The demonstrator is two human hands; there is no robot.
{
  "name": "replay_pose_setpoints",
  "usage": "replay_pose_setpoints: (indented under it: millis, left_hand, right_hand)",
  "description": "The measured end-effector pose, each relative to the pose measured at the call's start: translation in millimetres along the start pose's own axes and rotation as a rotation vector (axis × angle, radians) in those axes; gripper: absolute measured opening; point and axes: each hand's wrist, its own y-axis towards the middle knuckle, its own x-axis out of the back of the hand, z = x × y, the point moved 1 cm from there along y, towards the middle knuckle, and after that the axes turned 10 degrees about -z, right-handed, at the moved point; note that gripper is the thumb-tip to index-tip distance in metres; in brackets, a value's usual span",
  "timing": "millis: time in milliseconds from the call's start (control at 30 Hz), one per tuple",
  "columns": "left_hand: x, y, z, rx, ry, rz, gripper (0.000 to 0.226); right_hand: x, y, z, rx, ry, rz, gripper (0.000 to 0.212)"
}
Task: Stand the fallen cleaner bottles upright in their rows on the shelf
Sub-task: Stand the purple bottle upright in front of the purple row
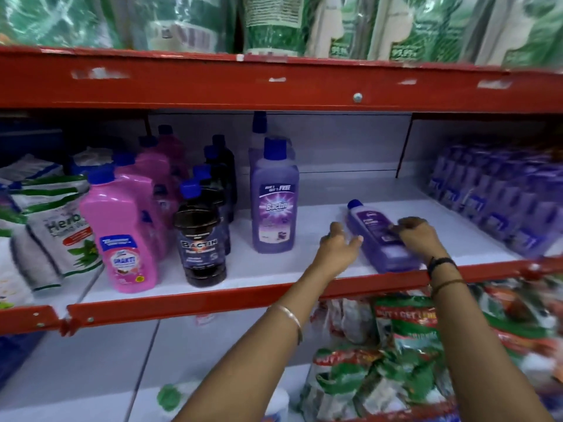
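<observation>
Nearest the camera, two bare forearms reach up and forward over the red front rail (189, 300) of the middle shelf (304, 266). The left wrist carries a thin metal bangle (291, 318); the right wrist carries a dark band (441, 263) and a thinner one below it.

The left hand (338, 245) hangs over the white shelf board just left of a purple cleaner bottle (380, 236) that lies on its side. Its grip is wide, fingers spread toward the bottle's left edge; whether they touch it cannot be told. The right hand (417, 236) rests on top of the fallen bottle, fingers curled over the label area. Its grip looks narrow, but whether it has closed around the bottle cannot be told.

The fallen bottle lies near the front edge of the shelf, base toward the rail and blue cap (355, 204) pointing toward the back.

Further left, upright rows run back from the front: a pink bottle (122, 236) leads a pink row, a dark bottle (199, 239) leads a dark row, and a tall purple bottle (274, 199) stands ahead of another one like it. White pouches (51, 226) sit at the far left. To the right, well apart from the hands, blurred purple packs (499, 196) are lined up.

Above, a second red rail (274, 83) carries green and white packets (274, 22).
</observation>
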Motion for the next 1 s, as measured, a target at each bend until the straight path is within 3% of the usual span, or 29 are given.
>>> replay_pose_setpoints:
  millis: [100, 200, 367, 467, 533, 667, 833, 1000]
  left_hand:
    - [-29, 20, 2, 0.091, 0.273, 0.160, 0.093]
    - [-45, 28, 5, 0.052, 0.317, 0.148, 0.084]
    - [-50, 28, 5, 0.050, 0.125, 0.081, 0.078]
    - [-44, 22, 2, 0.057, -0.112, 0.076, 0.079]
    - [-37, 15, -2, 0.059, -0.279, 0.056, 0.081]
    - [-20, 5, -9, -0.101, -0.454, -0.064, 0.071]
    - [20, -11, 2, -0.168, -0.476, -0.191, 0.069]
    - [61, -46, 29, -0.167, -0.482, -0.430, 0.069]
  right_hand:
    - [-7, 12, -18, -0.075, 0.111, 0.057, 0.033]
    - [-14, 14, -26, -0.087, 0.172, 0.059, 0.037]
    - [-14, 10, -26, -0.124, 0.343, 0.089, 0.034]
    - [-11, 3, -25, -0.110, 0.495, 0.090, 0.035]
    - [-7, -5, -19, -0.050, 0.579, 0.093, 0.034]
    - [-2, -21, -5, 0.109, 0.711, 0.082, 0.036]
    - [-9, -53, 28, 0.253, 0.695, 0.130, 0.044]
    - [-37, -85, 68, 0.359, 0.651, 0.254, 0.047]
